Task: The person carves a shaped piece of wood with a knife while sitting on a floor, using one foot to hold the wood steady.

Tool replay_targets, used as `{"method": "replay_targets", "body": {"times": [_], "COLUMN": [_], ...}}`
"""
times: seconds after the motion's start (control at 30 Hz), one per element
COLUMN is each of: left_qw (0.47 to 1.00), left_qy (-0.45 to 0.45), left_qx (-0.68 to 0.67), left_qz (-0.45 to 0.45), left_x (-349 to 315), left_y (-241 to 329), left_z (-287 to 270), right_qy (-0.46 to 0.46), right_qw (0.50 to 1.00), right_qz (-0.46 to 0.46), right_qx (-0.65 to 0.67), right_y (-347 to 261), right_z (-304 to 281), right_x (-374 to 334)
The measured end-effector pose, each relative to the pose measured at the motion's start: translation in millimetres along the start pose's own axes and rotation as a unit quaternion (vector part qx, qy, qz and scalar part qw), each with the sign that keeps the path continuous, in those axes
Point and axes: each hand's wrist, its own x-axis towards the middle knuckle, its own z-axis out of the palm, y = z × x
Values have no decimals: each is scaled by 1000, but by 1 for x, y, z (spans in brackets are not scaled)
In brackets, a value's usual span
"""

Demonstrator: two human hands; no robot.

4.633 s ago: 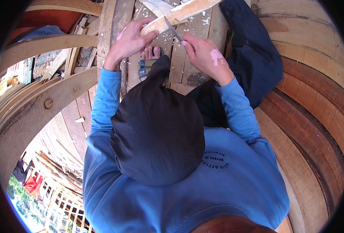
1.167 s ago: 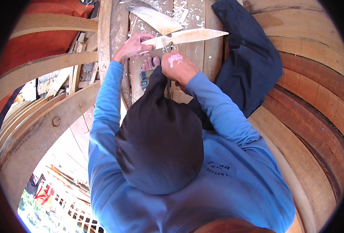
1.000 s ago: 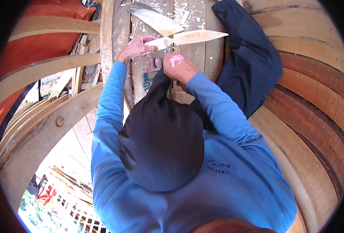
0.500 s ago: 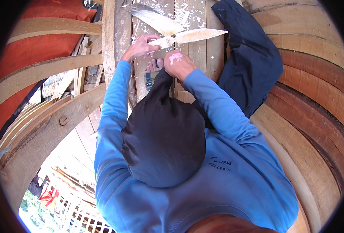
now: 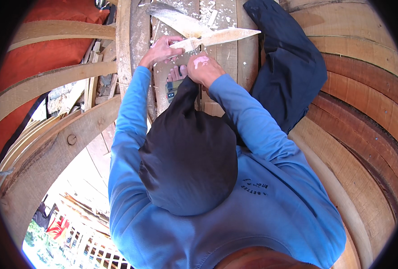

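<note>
So over the planks I'm remotely seeing a pale wood piece lying crosswise, tip to the right — left hand gripping its left end, right hand (just nearside of it) curled round a mostly hidden knife.

Head view — the left of two fisheye cameras worn on the head, facing steeply down from close above. The blue shirt lies nearest, at six o'clock; the left hand and right hand, farther off, near twelve; boards bend at three.
</note>
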Motion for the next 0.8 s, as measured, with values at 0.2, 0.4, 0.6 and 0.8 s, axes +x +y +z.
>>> {"method": "replay_targets", "body": {"times": [0.2, 0.4, 0.6, 0.8], "left_qw": [1000, 1000, 1000, 1000], "left_qy": [-8, -4, -8, -4], "left_qx": [3, 0, 3, 1], "left_qz": [0, 8, -4, -15], "left_x": [3, 3, 5, 6], "left_y": [-8, -4, -7, -9], "left_z": [-1, 2, 3, 4], "right_qy": [1, 18, -21, -31], "right_qw": [1000, 999, 1000, 999], "right_qz": [8, -20, 20, 31], "right_qx": [15, -20, 7, 22], "right_y": [-2, 8, 3, 3], "right_z": [-1, 11, 2, -1], "right_x": [-1, 10, 4, 0]}}
